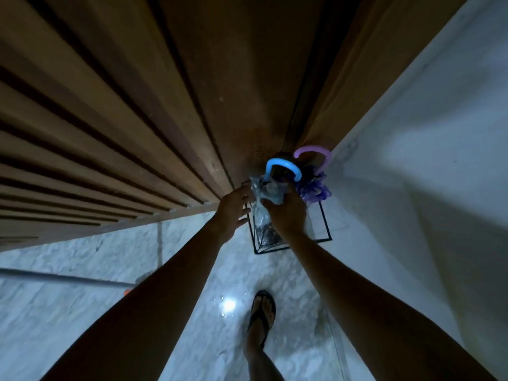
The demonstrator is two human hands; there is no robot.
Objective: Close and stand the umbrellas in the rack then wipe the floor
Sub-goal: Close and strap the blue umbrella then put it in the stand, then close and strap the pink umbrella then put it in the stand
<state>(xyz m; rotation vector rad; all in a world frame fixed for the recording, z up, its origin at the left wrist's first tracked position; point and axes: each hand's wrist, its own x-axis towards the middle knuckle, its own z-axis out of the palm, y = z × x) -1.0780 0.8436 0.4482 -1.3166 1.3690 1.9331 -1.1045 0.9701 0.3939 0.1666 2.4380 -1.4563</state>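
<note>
Position: worn on the person's head, high over the scene.
Facing: forward and steeply down, toward the floor (82, 312) and white wall (412, 133).
Nearness: close above the rack (327, 225) and blue umbrella (270, 192), mid-frame.
Lens: wide-angle.

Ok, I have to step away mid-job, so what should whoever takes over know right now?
Right hand grips the folded canopy of the blue-handled clear plastic umbrella, which stands in the black wire rack in the corner.
Left hand is open, fingers straight beside that canopy; contact unclear.
The purple-handled purple umbrella stands closed in the rack too.
Done: both umbrellas closed and racked.
Left: let go, then wipe the white marble floor; water drops glisten near the sandalled foot. No cloth in view.
</note>
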